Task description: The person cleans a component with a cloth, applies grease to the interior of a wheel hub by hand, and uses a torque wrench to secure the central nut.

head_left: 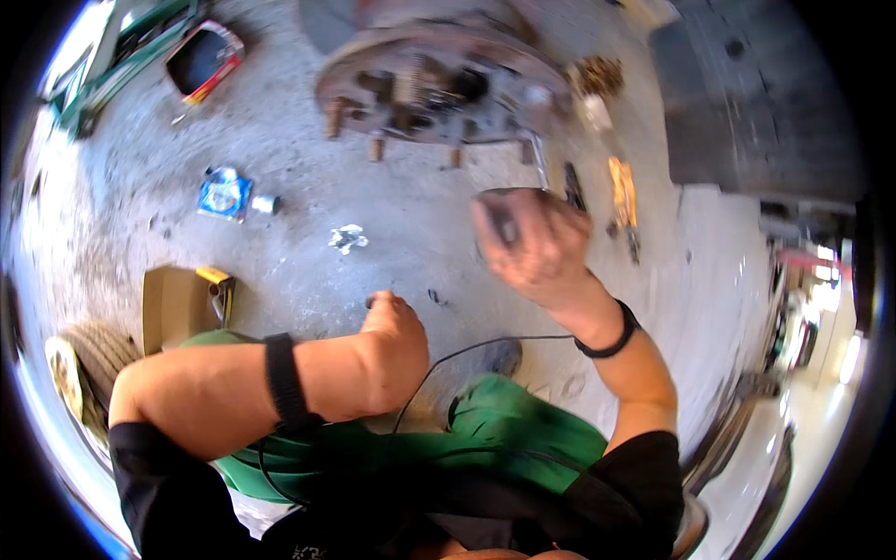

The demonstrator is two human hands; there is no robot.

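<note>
A rusty round wheel hub (pixel 439 126) with several threaded studs along its rim stands ahead of me. My right hand (pixel 539 238), below the hub's right side, is closed round the dark handle of a tool. From it a bright, thin metal shaft (pixel 541 161) runs up to the hub's lower right edge; motion blur hides the tool's kind. My left hand (pixel 396 345) is closed low over the floor in front of my knees, away from the hub. Something small and dark shows near its thumb tip, but I cannot make out what it is.
Right of the hub lie a yellow-handled tool (pixel 623 191) and a dark tool (pixel 573 187). A blue packet (pixel 224 194) and crumpled foil (pixel 348 239) are on the floor. An open cardboard box (pixel 173 303) and a tire (pixel 96 359) are left; a red-rimmed tray (pixel 217 70) stands farther off.
</note>
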